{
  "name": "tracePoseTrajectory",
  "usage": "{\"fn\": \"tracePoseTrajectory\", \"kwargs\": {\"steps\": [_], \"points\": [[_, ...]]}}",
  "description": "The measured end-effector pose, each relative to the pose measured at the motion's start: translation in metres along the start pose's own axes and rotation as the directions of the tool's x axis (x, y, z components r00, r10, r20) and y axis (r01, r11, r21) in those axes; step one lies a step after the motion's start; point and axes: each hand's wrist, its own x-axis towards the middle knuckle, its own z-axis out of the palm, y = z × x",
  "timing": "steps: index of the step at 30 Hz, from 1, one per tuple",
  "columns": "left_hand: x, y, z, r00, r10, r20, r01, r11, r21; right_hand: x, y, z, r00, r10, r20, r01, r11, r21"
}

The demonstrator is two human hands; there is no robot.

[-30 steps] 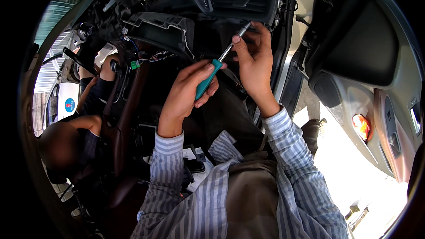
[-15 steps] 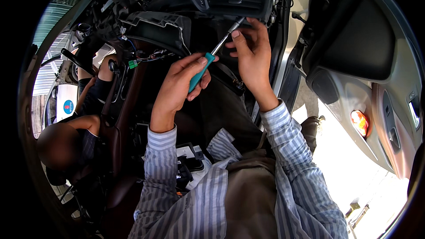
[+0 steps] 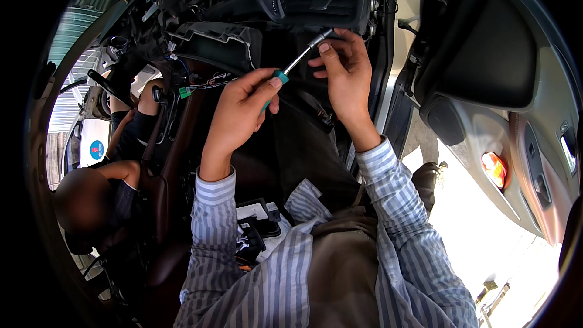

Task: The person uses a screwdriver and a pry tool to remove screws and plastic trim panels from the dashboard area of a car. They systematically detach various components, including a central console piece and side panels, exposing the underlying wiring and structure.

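Here | left hand (image 3: 240, 109): wrapped round screwdriver (image 3: 297, 60) | right hand (image 3: 347, 79): half-curled beside tip (image 3: 326, 33)

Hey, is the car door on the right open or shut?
Open: the door stands swung away from the car frame, with sunlit ground showing between them.

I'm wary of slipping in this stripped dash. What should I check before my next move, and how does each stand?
1. Left hand closed on the tool: ok, wrapped around its teal handle.
2. Tip seated: cannot tell; it ends in shadow just below the vent.
3. Right hand steadying the shaft: cannot tell; the fingers are by the tip, contact unclear.
4. Green plug clear of the tool: ok, off to the left.
5. Door open: ok.
6. Other person clear of the tool: ok, at far left.
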Motion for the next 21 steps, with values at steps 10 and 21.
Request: {"fn": "tracePoseTrajectory", "kwargs": {"steps": [10, 21], "points": [[-0.002, -0.012, 0.012, 0.98, 0.188, -0.066, -0.169, 0.96, 0.224, 0.001, 0.0, -0.002, 1.0, 0.021, -0.002, -0.021, 0.997, 0.081], [0.007, -0.027, -0.007, 0.933, -0.087, 0.349, 0.271, 0.809, -0.521, 0.001, -0.006, -0.001, 0.998, 0.058, 0.013, -0.06, 0.986, 0.156]]}}
